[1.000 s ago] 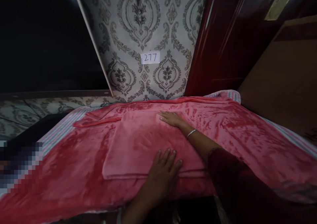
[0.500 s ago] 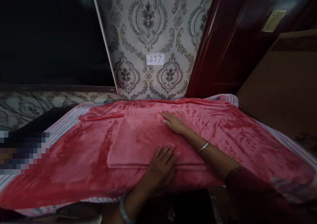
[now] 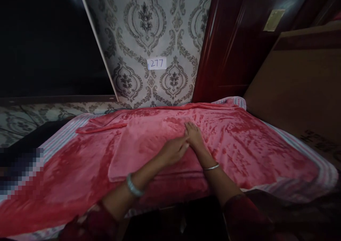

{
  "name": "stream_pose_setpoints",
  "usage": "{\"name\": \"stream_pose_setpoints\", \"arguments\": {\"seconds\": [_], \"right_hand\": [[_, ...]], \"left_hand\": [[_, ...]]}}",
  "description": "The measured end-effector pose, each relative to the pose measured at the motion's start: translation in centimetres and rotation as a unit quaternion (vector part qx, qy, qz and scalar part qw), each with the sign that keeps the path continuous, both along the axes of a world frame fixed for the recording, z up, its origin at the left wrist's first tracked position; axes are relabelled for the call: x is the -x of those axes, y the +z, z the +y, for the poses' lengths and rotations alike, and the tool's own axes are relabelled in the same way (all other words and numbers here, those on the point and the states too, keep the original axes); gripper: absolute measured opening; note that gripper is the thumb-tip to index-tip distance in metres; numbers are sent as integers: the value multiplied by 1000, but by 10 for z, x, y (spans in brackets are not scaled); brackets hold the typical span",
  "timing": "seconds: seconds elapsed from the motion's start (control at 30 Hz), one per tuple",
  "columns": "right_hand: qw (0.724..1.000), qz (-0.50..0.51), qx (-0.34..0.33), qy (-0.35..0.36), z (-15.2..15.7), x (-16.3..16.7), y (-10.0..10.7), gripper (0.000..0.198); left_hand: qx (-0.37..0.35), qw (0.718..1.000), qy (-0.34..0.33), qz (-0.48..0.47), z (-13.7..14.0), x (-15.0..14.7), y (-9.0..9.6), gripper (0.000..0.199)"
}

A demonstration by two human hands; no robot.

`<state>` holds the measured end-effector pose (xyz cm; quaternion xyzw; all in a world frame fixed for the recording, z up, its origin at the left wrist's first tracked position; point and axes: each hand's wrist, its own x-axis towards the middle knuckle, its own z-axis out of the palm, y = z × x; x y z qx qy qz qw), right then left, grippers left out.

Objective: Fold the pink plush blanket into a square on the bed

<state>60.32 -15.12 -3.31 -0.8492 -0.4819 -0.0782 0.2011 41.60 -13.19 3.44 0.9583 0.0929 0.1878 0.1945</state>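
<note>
A red plush blanket (image 3: 71, 177) carries a folded pink cloth (image 3: 125, 155) between its back and front edges. The right hand (image 3: 194, 134) lies flat on the cloth's right side; uneven dragging could skew the layers. The left hand (image 3: 173, 150) meets or overlaps it, fingertips too obscured to tell whether pinching. The right forearm (image 3: 223, 185) partly hides the cloth's right edge.

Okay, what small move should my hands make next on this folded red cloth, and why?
I'd probably sweep your left hand leftward to smooth the folded red cloth: that hand is close beside your right hand, toward the cloth's right side, while darker, brushed-looking marks show in the pile to their left.
</note>
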Motion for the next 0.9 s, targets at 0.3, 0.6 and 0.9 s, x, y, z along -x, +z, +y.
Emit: {"name": "stream_pose_setpoints", "arguments": {"seconds": [0.3, 0.6, 0.9], "right_hand": [[999, -4, 42, 17, -6, 1, -1, 56], [999, -9, 37, 16, -7, 4, 3, 57], [1000, -2, 23, 13, -5, 3, 3, 57]], "left_hand": [[-28, 984, 96, 149, 56, -90, -16, 67], [-65, 945, 254, 194, 119, -39, -6, 67], [-27, 865, 459, 203, 175, 56, -3, 65]]}}
